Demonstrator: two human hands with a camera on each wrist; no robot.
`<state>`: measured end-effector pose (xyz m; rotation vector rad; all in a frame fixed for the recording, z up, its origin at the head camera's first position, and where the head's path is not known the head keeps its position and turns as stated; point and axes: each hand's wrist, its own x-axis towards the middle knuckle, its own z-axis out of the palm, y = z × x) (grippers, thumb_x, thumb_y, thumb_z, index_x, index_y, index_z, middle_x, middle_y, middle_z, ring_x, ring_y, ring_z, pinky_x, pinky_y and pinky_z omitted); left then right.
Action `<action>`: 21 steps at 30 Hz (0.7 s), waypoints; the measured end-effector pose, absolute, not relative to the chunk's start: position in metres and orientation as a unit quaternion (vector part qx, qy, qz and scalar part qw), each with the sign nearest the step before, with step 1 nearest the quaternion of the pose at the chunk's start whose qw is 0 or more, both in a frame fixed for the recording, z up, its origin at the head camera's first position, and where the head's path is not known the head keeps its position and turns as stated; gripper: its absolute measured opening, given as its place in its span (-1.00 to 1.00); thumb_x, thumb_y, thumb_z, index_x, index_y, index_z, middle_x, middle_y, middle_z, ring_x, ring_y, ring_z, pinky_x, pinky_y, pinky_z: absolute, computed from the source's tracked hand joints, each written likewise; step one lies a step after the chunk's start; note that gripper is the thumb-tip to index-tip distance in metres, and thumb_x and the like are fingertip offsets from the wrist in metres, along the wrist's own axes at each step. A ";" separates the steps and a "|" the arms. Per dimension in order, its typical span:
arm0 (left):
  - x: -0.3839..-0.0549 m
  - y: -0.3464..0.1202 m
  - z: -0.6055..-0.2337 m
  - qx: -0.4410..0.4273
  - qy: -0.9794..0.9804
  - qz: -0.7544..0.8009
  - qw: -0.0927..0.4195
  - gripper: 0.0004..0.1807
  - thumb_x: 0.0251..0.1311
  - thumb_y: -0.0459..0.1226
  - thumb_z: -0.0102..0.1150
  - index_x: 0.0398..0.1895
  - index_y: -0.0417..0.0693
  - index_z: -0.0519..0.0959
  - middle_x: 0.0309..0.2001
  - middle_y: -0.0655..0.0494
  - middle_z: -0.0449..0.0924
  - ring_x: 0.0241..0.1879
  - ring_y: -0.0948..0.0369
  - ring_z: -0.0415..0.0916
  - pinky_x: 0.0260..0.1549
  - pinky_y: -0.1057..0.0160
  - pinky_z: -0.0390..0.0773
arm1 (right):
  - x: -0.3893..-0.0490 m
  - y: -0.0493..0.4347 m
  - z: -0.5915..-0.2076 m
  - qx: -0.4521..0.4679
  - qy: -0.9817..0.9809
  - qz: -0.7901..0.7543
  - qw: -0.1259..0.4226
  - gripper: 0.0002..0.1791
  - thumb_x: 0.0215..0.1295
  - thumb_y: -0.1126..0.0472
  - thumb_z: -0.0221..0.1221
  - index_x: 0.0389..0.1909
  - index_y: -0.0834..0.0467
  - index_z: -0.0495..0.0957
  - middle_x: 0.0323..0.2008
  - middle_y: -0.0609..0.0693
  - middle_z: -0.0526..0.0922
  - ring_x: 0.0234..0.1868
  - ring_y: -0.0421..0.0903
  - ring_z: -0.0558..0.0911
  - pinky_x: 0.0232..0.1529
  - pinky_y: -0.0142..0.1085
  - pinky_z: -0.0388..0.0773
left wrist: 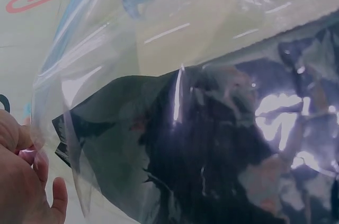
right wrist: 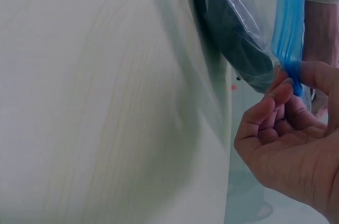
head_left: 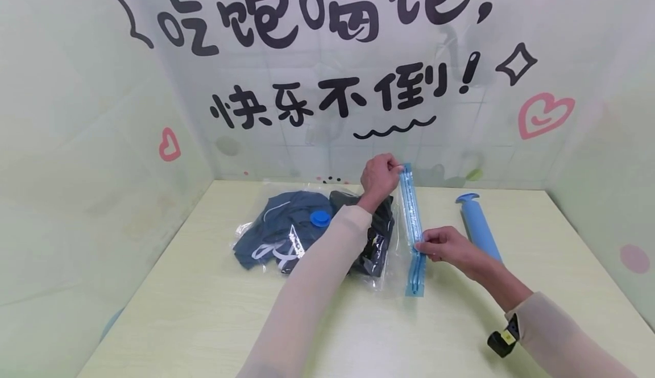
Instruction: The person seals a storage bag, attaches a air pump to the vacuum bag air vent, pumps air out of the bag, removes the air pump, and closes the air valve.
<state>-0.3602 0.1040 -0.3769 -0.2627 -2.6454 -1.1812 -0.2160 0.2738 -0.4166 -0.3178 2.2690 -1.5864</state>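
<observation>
A clear vacuum storage bag (head_left: 391,270) lies on the table with dark folded clothes (head_left: 294,219) inside. On its upper face sits a round blue valve cap (head_left: 320,218). Along the bag's right edge runs a blue zip seal (head_left: 411,207), lifted off the table. My left hand (head_left: 380,179) pinches the far end of this seal; in the left wrist view its fingertips are partly cut off. Nearer to me, my right hand (head_left: 450,248) pinches the seal between thumb and fingers, and the right wrist view shows the blue strip (right wrist: 289,23) running up from that pinch.
To the right of my right hand lies a blue hand pump (head_left: 480,227) with a T-shaped handle, partly hidden behind the hand and wrist. A printed sheet (head_left: 286,156) hangs behind the pale wooden table (head_left: 204,321), and more sheeting stands at both sides.
</observation>
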 end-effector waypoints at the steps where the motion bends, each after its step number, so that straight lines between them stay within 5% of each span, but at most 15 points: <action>1: -0.360 0.104 -0.377 -0.091 -0.903 -0.404 0.118 -0.79 0.36 -0.14 0.32 -0.44 0.05 0.62 -0.46 0.23 0.52 -0.42 0.25 0.44 -0.50 0.31 0.35 | -0.216 0.273 -0.417 -0.109 0.802 -0.560 0.177 -0.75 0.48 0.21 0.21 -0.13 0.38 0.64 -0.35 0.05 0.53 -0.25 0.01 0.50 -0.21 -0.20 0.44; 21: -0.372 0.094 -0.375 -0.073 -0.895 -0.424 0.120 -0.81 0.35 -0.15 0.34 -0.44 0.05 0.65 -0.48 0.24 0.54 -0.45 0.25 0.46 -0.51 0.29 0.37 | -0.201 0.268 -0.421 -0.139 0.734 -0.601 0.283 -0.70 0.46 0.24 0.23 -0.03 0.44 0.64 -0.24 0.12 0.69 -0.26 -0.03 0.61 -0.20 -0.30 0.52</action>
